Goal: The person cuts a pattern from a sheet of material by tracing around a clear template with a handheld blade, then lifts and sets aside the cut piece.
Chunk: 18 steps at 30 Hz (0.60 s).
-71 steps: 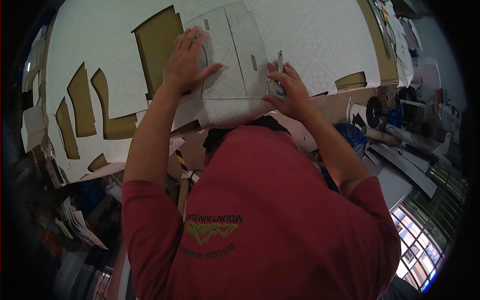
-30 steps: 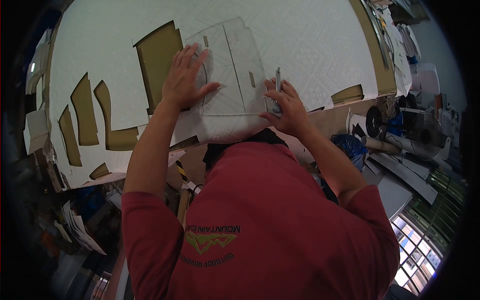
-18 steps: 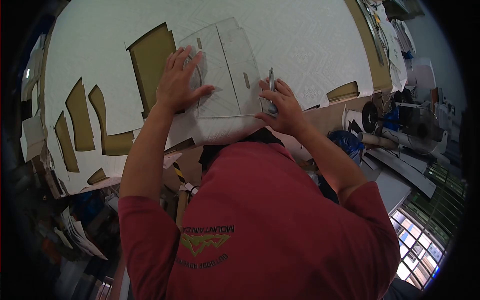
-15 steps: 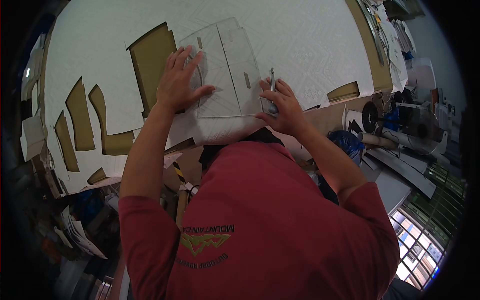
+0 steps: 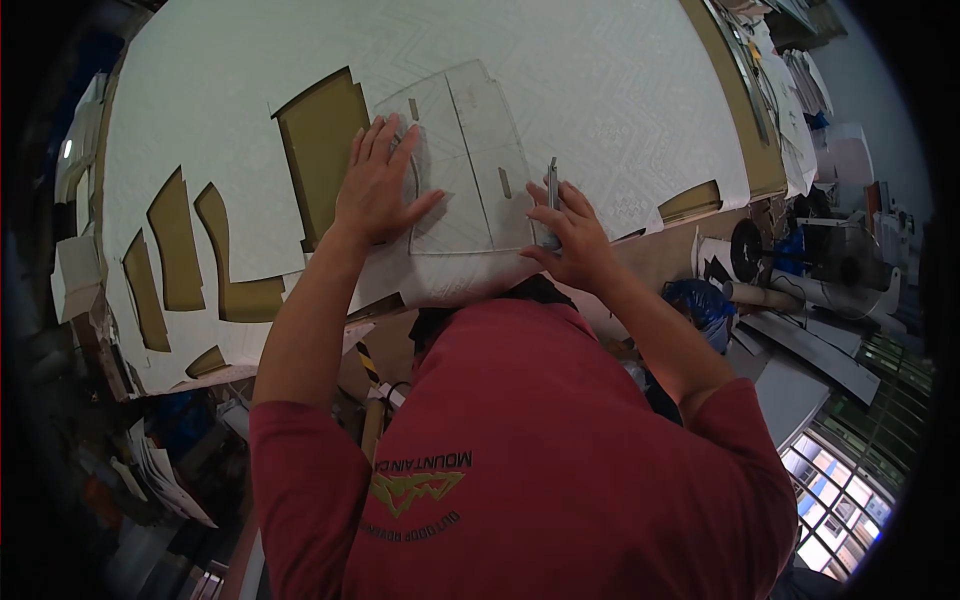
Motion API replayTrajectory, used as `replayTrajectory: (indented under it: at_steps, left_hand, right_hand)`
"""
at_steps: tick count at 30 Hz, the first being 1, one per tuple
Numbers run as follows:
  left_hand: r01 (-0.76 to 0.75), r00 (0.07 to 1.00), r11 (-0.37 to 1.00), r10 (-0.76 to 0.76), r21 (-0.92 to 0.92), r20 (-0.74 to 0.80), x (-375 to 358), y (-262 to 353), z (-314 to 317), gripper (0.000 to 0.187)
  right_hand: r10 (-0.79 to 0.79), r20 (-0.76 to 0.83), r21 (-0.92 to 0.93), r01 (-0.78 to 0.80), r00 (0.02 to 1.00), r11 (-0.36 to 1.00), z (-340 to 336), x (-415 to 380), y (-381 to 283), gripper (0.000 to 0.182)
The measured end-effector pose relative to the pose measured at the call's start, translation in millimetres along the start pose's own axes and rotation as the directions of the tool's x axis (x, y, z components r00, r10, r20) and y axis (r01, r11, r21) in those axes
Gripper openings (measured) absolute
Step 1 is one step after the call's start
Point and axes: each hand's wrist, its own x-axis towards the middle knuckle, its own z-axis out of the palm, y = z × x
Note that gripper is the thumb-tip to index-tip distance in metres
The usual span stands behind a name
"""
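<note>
A clear template (image 5: 470, 215) with a dark line down it and two small slots lies on the patterned white sheet (image 5: 620, 90). My left hand (image 5: 380, 185) is spread flat on the template's left part, thumb pointing right. At the lower right edge, my right hand (image 5: 575, 240) rests with its fingers closed around a slim silver tool, apparently a utility knife (image 5: 552, 185). The tool's upper end points away from me, and its lower end is partly hidden by the fingers. Left of the template is a large cut-out (image 5: 325, 140) showing the olive board beneath.
Several smaller curved cut-outs (image 5: 180, 250) open the sheet at the left. Another cut-out (image 5: 690, 200) lies near the front edge at right. Long metal strips (image 5: 738, 70) lie along the table's right side. A fan (image 5: 748, 243) and a blue plastic bag (image 5: 697, 302) are beyond the table.
The whole view has shifted, so everything appears slightly lower and further right. Both hands keep about the same place on the template, and the tool is still in my right hand.
</note>
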Motion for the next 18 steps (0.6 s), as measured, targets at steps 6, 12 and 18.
replayTrajectory:
  at_steps: [6,12,18]
  left_hand:
    - [0.014,1.000,0.999,-0.014,-0.047,-0.006,-0.8,0.5,0.0,0.096]
    - [0.023,1.000,0.998,-0.023,-0.055,-0.005,-0.6,0.9,0.8,0.097]
    - [0.028,1.000,0.999,-0.028,-0.041,0.006,0.2,2.2,-0.3,0.097]
  right_hand:
    - [-0.012,0.070,0.052,0.009,0.997,0.999,3.9,-2.7,2.7,0.053]
    - [-0.014,0.071,0.073,0.008,0.997,0.997,2.5,-0.9,2.2,0.051]
    - [-0.020,0.042,0.081,0.016,0.999,0.997,3.9,-0.8,3.4,0.049]
